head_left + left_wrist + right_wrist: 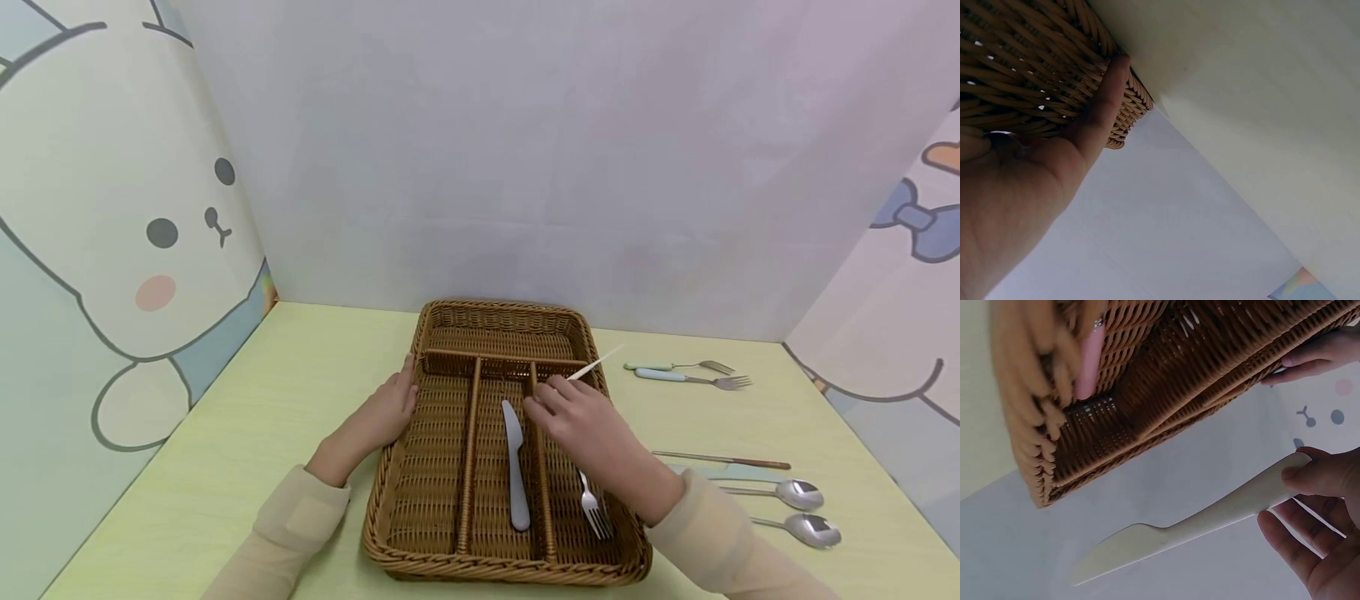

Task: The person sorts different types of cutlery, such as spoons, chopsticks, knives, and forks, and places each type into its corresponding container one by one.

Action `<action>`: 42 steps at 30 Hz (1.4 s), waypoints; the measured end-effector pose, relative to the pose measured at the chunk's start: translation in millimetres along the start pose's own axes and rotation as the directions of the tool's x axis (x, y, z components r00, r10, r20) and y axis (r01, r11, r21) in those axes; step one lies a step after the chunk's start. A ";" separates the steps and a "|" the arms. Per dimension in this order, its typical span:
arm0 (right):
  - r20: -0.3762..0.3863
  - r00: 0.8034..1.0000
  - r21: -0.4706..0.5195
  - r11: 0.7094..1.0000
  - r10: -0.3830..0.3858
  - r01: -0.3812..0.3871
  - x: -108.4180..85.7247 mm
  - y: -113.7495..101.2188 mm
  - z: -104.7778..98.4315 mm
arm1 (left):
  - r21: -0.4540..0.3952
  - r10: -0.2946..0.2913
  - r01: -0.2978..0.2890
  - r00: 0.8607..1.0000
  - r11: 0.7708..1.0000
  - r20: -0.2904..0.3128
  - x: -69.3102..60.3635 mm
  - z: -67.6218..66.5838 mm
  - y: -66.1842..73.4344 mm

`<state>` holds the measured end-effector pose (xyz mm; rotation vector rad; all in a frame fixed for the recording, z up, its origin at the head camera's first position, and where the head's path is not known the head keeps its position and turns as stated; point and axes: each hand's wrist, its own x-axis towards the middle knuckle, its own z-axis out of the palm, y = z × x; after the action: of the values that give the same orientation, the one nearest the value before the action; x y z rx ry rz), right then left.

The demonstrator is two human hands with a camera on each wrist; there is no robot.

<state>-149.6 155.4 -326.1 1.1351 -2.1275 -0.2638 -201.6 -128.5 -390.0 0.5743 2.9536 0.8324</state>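
A pale cream table knife (1204, 515) is pinched between the thumb and fingers of my right hand (588, 425), its blade pointing away. That hand is over the right compartments of a brown wicker basket (506, 572). My left hand (382, 412) rests against the basket's left side; in the left wrist view one straight finger (1107, 103) lies along the outer weave. A grey knife (516, 467) lies in the middle long compartment. In the right one lies a fork (592, 508), partly hidden by my right hand; a pink handle (1090, 362) shows there in the right wrist view.
Right of the basket, two forks with a green handle (648, 367) and a blue handle (660, 375) lie at the back. Nearer are a brown-ended utensil (757, 462), a light blue knife (742, 472) and two spoons (801, 494), partly behind my sleeve.
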 end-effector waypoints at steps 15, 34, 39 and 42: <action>0.027 0.985 0.048 0.984 -0.173 0.172 11.2 -28.7 -17.7 | 0.001 0.008 -0.008 1.000 1.000 -0.007 1.4 1.8 -1.9; 0.200 0.878 0.143 0.899 -0.435 0.413 13.5 -44.0 -18.3 | -0.004 -0.011 0.011 1.000 1.000 0.007 1.0 0.0 0.1; 0.211 0.869 0.172 0.892 -0.447 0.417 11.1 -46.8 -14.2 | -0.003 -0.009 0.009 1.000 1.000 0.004 2.0 0.9 -0.6; 0.236 0.862 0.176 0.893 -0.448 0.415 10.0 -49.3 -12.3 | -0.003 -0.016 0.016 1.000 1.000 0.005 2.0 1.0 -0.7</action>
<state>-113.2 119.9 -335.6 1.7357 -2.1151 -0.5307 -203.6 -127.8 -391.1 0.5505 2.9477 0.8321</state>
